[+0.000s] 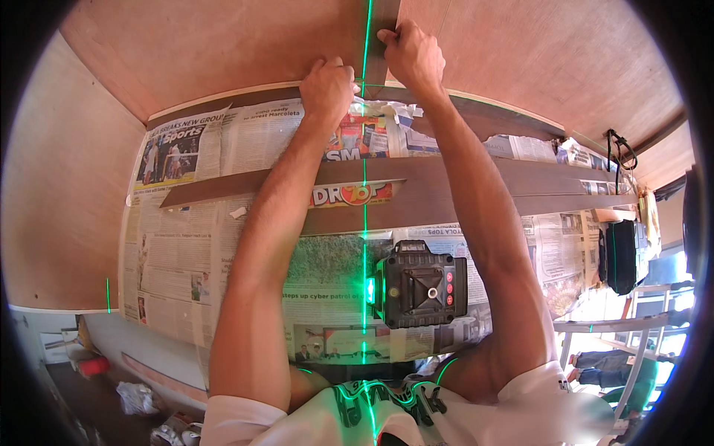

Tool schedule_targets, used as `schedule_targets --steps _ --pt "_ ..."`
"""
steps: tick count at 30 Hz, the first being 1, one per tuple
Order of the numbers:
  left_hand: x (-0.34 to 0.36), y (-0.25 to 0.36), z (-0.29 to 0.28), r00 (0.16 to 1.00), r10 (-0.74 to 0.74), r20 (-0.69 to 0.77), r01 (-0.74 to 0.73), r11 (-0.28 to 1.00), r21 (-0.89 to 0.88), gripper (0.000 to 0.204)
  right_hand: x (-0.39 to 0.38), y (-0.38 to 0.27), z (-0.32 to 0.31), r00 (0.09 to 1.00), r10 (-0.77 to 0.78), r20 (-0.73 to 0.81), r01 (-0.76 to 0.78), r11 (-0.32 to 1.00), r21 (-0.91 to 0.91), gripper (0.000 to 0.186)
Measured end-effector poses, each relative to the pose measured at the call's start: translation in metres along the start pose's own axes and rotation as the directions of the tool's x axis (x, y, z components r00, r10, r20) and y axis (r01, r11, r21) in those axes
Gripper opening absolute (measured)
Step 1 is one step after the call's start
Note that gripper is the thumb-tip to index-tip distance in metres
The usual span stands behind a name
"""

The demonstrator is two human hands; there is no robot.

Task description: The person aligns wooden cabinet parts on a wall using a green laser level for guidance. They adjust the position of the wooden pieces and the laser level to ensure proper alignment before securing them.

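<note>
A dark brown strip (377, 63) runs up the reddish wood panel ahead of me, with a bright green laser line (367, 37) along its left side. My left hand (327, 91) is closed by the panel's lower edge, left of the strip. A small pale bit shows at its fingertips, too little to name. Higher up and to the right, my right hand (415, 59) has curled fingers against the panel, its thumb over the strip. Whatever its fingers hold is hidden. Between my forearms, a black laser level (425, 290) stands on newspaper, glowing green on its left side.
Newspaper sheets (178, 260) cover the surface below my arms. Long brown strips (439, 195) lie across them. Plywood sides (67, 186) stand at the left. A black cable (623, 152) hangs at the right, above a dark case (625, 256). Metal rails (632, 320) stand lower right.
</note>
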State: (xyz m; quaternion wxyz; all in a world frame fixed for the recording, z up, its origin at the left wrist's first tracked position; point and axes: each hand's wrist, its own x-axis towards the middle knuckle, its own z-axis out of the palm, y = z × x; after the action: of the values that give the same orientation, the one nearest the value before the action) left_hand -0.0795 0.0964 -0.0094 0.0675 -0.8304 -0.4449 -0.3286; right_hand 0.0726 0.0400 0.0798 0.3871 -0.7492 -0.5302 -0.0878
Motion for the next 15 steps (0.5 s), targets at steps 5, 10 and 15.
schedule_targets --steps 5,10,15 --pt "0.002 0.004 -0.003 1.000 0.025 0.000 -0.025 1.000 0.007 0.012 0.003 0.002 0.000 0.998 0.068 0.011 -0.069 0.997 0.018 0.042" --pt "-0.004 -0.003 -0.002 0.999 0.004 -0.049 -0.002 1.000 0.030 0.014 0.001 -0.010 0.000 0.994 0.091 0.060 -0.094 0.994 0.054 0.042" --pt "0.001 0.009 -0.002 0.999 0.015 -0.045 -0.014 1.000 0.020 0.018 0.005 0.009 -0.003 0.998 0.044 0.051 -0.046 0.998 0.044 0.042"
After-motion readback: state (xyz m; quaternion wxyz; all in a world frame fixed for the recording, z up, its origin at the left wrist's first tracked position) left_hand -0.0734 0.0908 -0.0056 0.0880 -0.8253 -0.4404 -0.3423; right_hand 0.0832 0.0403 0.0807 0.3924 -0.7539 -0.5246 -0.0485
